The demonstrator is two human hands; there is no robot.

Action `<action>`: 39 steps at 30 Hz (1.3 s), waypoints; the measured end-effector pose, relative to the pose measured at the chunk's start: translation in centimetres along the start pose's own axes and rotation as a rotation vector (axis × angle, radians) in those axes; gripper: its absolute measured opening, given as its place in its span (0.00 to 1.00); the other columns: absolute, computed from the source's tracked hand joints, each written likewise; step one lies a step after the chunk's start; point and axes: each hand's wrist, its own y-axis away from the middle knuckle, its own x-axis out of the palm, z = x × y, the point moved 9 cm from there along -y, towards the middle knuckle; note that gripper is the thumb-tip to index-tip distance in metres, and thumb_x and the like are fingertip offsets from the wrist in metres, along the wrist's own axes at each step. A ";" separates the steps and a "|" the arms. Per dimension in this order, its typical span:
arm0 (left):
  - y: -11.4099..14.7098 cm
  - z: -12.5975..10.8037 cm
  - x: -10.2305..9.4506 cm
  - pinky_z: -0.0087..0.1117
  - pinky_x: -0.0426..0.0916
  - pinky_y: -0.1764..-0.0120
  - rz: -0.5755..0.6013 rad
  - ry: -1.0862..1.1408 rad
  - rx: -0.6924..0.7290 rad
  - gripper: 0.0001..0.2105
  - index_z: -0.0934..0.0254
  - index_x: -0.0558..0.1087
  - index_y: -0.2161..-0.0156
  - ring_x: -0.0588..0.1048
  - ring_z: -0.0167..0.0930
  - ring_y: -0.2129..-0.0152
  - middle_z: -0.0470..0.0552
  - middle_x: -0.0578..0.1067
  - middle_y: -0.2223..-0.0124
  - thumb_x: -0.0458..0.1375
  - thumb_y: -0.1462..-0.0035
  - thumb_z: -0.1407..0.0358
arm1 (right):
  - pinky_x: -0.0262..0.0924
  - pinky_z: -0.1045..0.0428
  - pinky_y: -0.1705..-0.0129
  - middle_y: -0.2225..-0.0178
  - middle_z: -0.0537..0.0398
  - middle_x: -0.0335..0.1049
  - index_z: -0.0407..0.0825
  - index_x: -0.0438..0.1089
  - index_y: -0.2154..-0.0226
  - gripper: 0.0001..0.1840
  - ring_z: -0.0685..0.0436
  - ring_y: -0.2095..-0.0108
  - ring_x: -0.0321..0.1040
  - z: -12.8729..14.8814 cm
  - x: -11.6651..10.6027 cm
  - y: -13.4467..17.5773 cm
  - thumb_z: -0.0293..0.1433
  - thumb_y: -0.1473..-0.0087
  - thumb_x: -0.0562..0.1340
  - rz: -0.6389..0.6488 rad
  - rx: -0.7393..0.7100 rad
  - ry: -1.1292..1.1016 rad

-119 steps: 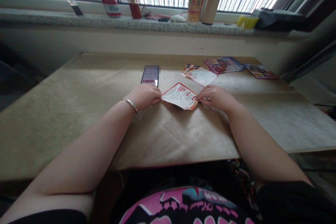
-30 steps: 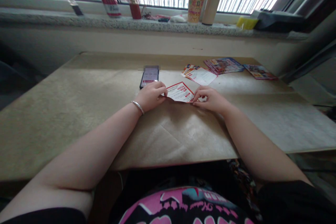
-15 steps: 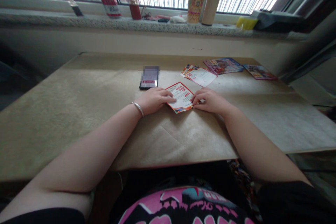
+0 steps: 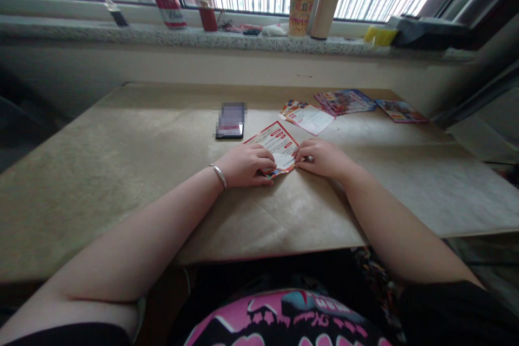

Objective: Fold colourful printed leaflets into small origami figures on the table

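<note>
A white printed card [image 4: 277, 142] with a red border and red labels lies tilted on the table in front of me. My left hand [image 4: 249, 165], with a silver bangle at the wrist, grips its near left edge, fingers on top and thumb at the front. At the right corner, my right hand [image 4: 318, 158] pinches the card between thumb and fingertips. The card's near edge bends up a little between the hands. Just beyond it, a fan of similar cards [image 4: 312, 118] rests on the table.
A phone [image 4: 231, 120] lies beyond my left hand. Colourful booklets [image 4: 348, 101] are piled at the back right, beside another booklet stack [image 4: 401, 111]. On the stone windowsill [image 4: 243, 40] stand a red-and-white can [image 4: 169, 8], a patterned cup [image 4: 302, 9] and a tube [image 4: 327, 2].
My left hand has slid right and nearer to me, from the card's left side onto its near edge. The card has shifted slightly up and left. My right hand keeps its pinch.
</note>
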 end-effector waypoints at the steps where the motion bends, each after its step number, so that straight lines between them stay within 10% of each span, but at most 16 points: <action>1: 0.0 0.0 -0.1 0.34 0.68 0.55 0.000 0.013 -0.010 0.13 0.61 0.77 0.57 0.75 0.33 0.59 0.51 0.79 0.56 0.59 0.41 0.55 | 0.62 0.50 0.56 0.61 0.51 0.76 0.50 0.77 0.69 0.05 0.44 0.60 0.70 0.0 0.0 0.0 0.32 0.46 0.64 0.004 0.000 -0.005; 15: 0.0 2.4 0.5 0.33 0.67 0.58 -0.057 0.206 -0.199 0.17 0.63 0.76 0.70 0.74 0.30 0.68 0.51 0.78 0.66 0.49 0.35 0.61 | 0.64 0.49 0.56 0.62 0.51 0.77 0.51 0.78 0.69 0.05 0.44 0.60 0.72 -0.3 -0.1 0.1 0.31 0.47 0.64 0.002 -0.031 -0.094; 22: 0.5 5.0 0.9 0.30 0.66 0.65 -0.131 0.220 -0.434 0.11 0.65 0.73 0.72 0.71 0.29 0.70 0.50 0.74 0.69 0.54 0.41 0.63 | 0.63 0.49 0.56 0.61 0.51 0.76 0.50 0.77 0.69 0.06 0.44 0.60 0.71 0.0 -0.1 0.0 0.31 0.46 0.63 0.019 -0.035 -0.066; 39: 1.0 5.9 0.8 0.32 0.71 0.61 -0.223 0.132 -0.511 0.05 0.64 0.70 0.73 0.71 0.30 0.68 0.50 0.70 0.65 0.59 0.49 0.66 | 0.57 0.51 0.65 0.65 0.52 0.77 0.53 0.77 0.63 0.10 0.45 0.66 0.70 0.7 -0.5 0.0 0.32 0.42 0.60 -0.038 0.055 0.142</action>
